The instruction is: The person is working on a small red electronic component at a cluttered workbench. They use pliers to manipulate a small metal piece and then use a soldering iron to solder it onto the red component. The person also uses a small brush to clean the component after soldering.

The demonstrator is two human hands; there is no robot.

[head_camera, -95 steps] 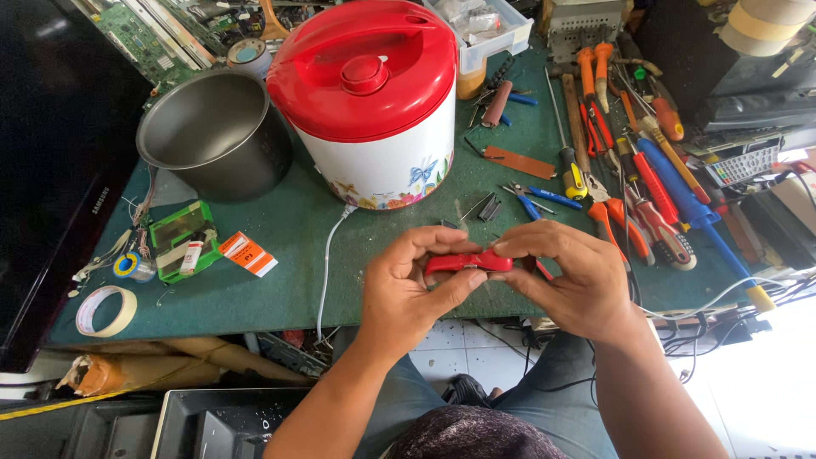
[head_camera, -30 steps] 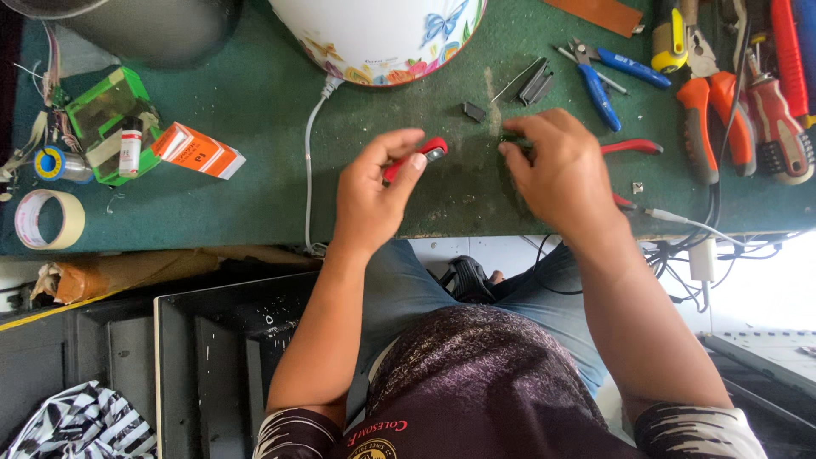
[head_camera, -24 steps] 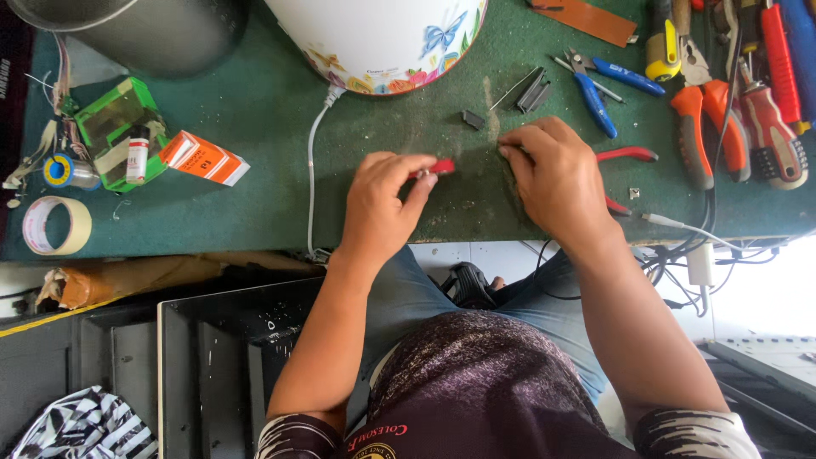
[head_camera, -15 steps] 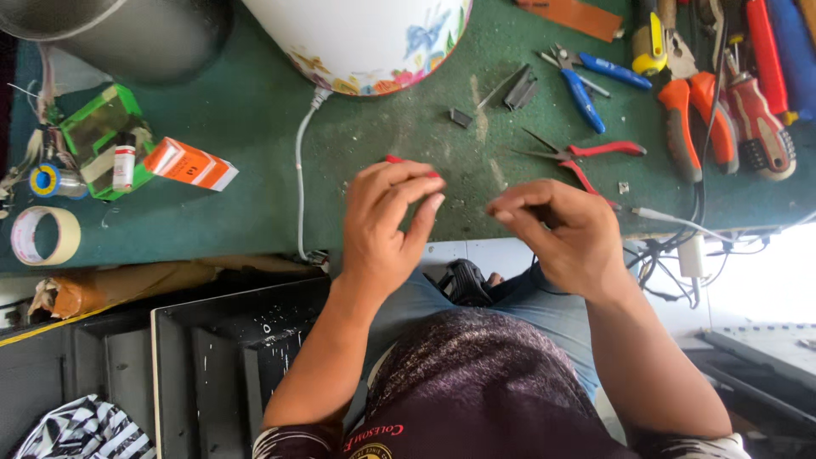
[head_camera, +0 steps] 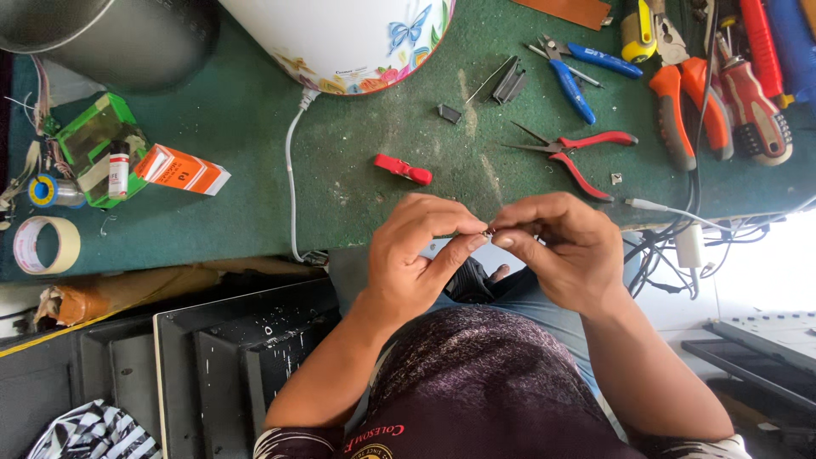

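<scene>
Both hands (head_camera: 493, 242) meet at the table (head_camera: 357, 195) edge; clip (head_camera: 403, 169) behind them, pliers (head_camera: 571, 151) further right.

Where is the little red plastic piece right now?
In the head view, the small red plastic piece lies on the green mat, just beyond the left hand, beside the white cord.

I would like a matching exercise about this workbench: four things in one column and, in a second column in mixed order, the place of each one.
Things:
1. small red plastic piece
2. roll of beige tape
3. red-handled pliers
4. orange box

Places:
A. at the far left edge of the green mat
B. right of the small red piece, lying open on the mat
C. beside the green holder, on the left part of the mat
D. on the mat just beyond the left hand and right hand

Pairs: 1-D, 2-A, 3-B, 4-C
</scene>
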